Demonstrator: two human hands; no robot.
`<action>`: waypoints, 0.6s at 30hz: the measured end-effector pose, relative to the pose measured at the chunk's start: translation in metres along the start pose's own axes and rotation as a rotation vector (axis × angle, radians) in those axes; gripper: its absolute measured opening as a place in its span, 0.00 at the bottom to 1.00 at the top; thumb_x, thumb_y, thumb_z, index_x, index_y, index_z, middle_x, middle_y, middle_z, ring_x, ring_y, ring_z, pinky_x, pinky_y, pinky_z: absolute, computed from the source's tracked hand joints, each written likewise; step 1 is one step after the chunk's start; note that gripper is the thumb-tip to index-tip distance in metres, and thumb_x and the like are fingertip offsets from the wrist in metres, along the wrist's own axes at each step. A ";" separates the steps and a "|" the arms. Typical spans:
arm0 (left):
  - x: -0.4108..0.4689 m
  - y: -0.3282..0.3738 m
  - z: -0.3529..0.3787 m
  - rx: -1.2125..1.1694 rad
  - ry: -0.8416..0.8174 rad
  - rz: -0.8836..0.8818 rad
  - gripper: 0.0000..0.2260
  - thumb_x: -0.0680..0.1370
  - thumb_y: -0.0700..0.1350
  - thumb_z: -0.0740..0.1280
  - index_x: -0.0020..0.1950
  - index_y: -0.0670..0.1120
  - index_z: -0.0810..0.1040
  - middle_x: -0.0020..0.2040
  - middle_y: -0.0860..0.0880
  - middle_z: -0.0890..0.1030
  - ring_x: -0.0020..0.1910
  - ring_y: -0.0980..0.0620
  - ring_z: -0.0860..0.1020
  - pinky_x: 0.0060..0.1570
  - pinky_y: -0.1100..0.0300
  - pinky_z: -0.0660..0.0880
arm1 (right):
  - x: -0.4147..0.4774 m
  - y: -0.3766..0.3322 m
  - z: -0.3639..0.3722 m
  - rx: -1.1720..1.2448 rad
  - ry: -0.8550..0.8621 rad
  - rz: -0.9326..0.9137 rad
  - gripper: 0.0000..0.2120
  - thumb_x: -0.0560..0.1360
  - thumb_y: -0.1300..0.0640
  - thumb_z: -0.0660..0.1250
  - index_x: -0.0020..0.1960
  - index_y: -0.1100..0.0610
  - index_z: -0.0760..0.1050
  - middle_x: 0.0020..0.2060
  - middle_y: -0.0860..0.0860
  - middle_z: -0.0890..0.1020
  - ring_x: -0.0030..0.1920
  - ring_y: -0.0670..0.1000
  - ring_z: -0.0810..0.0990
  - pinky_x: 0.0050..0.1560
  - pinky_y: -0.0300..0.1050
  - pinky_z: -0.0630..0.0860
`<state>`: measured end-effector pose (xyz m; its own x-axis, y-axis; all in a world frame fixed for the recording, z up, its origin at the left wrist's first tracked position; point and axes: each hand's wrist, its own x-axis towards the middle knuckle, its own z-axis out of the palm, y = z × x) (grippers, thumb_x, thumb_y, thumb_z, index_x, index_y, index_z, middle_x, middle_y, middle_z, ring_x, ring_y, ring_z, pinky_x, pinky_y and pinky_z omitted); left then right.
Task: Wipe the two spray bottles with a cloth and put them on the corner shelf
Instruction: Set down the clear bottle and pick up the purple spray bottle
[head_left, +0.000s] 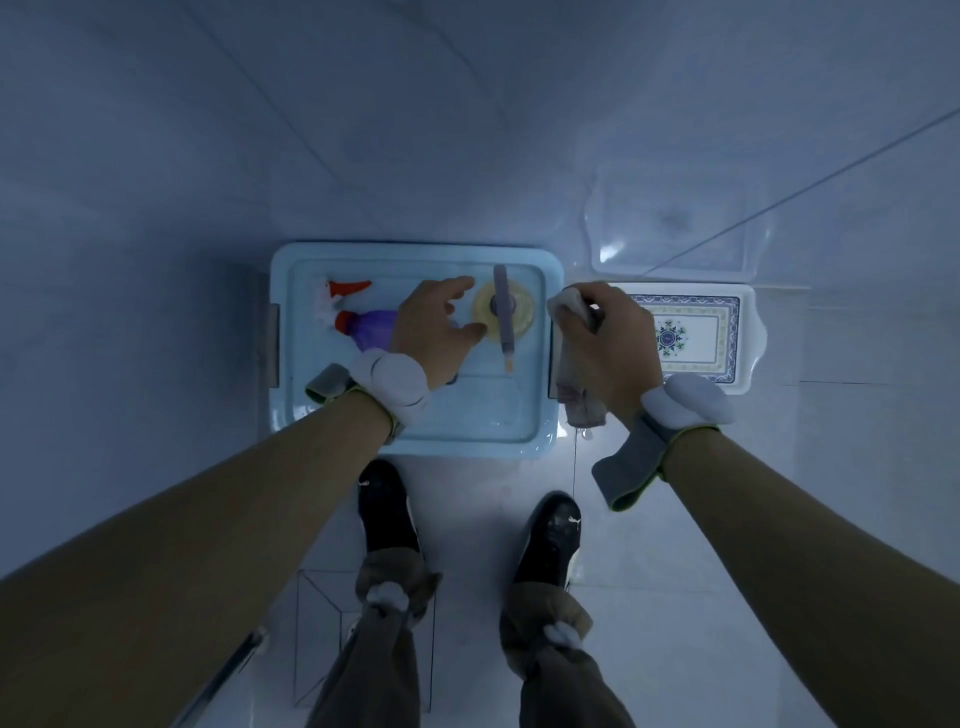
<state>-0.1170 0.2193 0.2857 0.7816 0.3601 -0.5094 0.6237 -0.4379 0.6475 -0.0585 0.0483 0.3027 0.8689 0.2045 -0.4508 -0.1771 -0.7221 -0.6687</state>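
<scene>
Pale, glossy floor tiles (727, 597) fill the dim, bluish room, seen from straight above. Nearest stand the person's two black shoes (387, 506), toes pointing at a light blue tub lid (467, 415) that lies flat on the floor. Both bare forearms reach forward over it, each with a padded white and grey wrist band (392, 384).

The left hand (436, 332) hangs over the middle of the lid with fingers spread and relaxed, grasping nothing. It hides the lower end of the spray bottle (363, 325); whether it touches the bottle cannot be told. The right hand (610, 343) is clenched around a crumpled pale cloth (576, 384), which bunches out above the fist and droops below it, just off the lid's right edge.

The bottle lies on its side on the left half of the lid, its head pointing left: a translucent purple body, a red collar, a white nozzle and an orange trigger. Just right of the left hand's fingers rests a round yellow brush (503, 312) with a grey handle.

Right of the lid sits a white tray (748, 364) with a blue patterned border, and beyond it a clear plastic tray (597, 249).
</scene>
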 end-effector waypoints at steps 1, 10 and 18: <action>-0.005 0.001 -0.007 -0.068 0.017 -0.051 0.22 0.73 0.40 0.72 0.67 0.45 0.75 0.62 0.44 0.77 0.55 0.49 0.76 0.50 0.66 0.67 | -0.003 -0.008 -0.005 0.011 0.022 -0.005 0.08 0.76 0.58 0.68 0.54 0.57 0.81 0.48 0.57 0.83 0.50 0.59 0.80 0.54 0.51 0.76; -0.056 -0.021 -0.079 -0.516 0.185 -0.347 0.10 0.75 0.40 0.71 0.56 0.42 0.80 0.39 0.51 0.79 0.36 0.61 0.77 0.34 0.71 0.69 | -0.037 -0.096 -0.003 0.208 0.063 -0.093 0.07 0.75 0.55 0.68 0.51 0.53 0.81 0.45 0.52 0.85 0.46 0.52 0.83 0.52 0.47 0.80; -0.057 -0.086 -0.083 -0.684 0.168 -0.601 0.17 0.76 0.47 0.70 0.63 0.45 0.75 0.52 0.48 0.79 0.40 0.57 0.76 0.39 0.65 0.71 | -0.040 -0.104 0.087 0.120 -0.138 -0.173 0.09 0.77 0.59 0.67 0.57 0.59 0.80 0.51 0.55 0.84 0.50 0.52 0.80 0.51 0.38 0.73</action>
<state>-0.2161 0.3051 0.3058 0.2833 0.5077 -0.8136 0.7404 0.4235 0.5220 -0.1153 0.1728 0.3392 0.8213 0.4124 -0.3942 -0.0917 -0.5866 -0.8047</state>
